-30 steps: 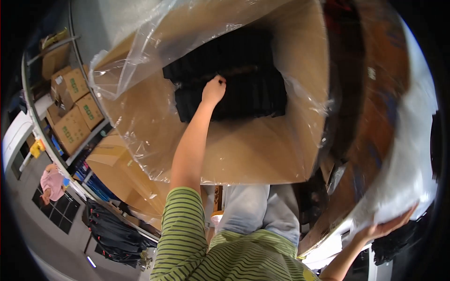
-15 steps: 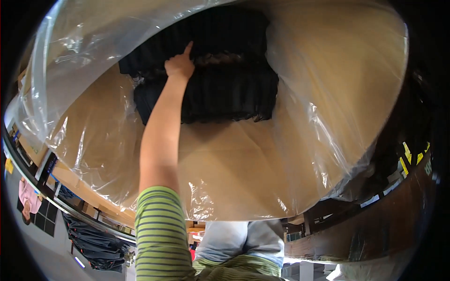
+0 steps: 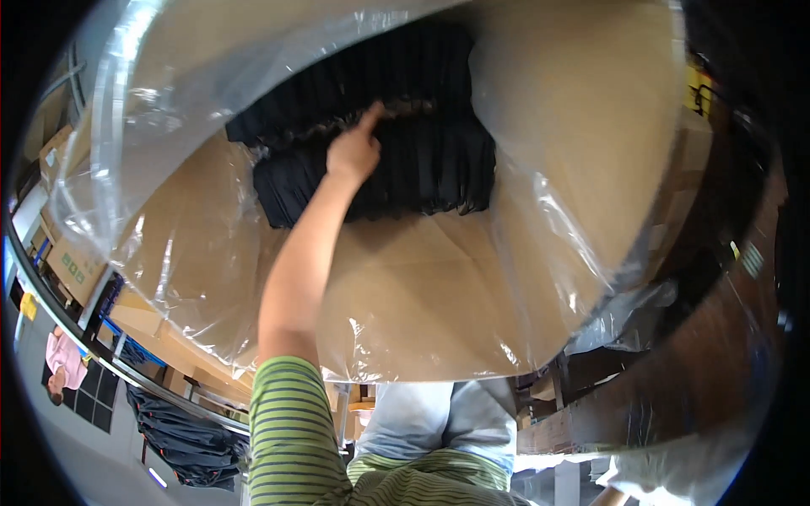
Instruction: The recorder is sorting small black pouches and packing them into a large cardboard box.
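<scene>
My left hand [image 3: 354, 153] reaches down into a large cardboard box [image 3: 405, 295] lined with clear plastic film [image 3: 173, 295]. Its index finger is stretched out and the other fingers are loosely curled, with nothing held. The fingertip is at the gap between two rows of folded black cloth, a far row [image 3: 371, 72] and a near row [image 3: 413, 164]. Whether the finger touches the cloth I cannot tell. Both rows look like many folds packed side by side. My right hand does not show.
Loose plastic film [image 3: 126, 101] hangs over the box's left rim. Beyond it are cartons [image 3: 72, 266], a metal rail [image 3: 160, 390], dark hanging clothes [image 3: 181, 438] and a person in pink [image 3: 66, 358]. A white cloth shape [image 3: 675, 468] is at lower right.
My left hand has moved nearer and to the right, from over the far black row to the gap between the rows. The view has shifted slightly.
</scene>
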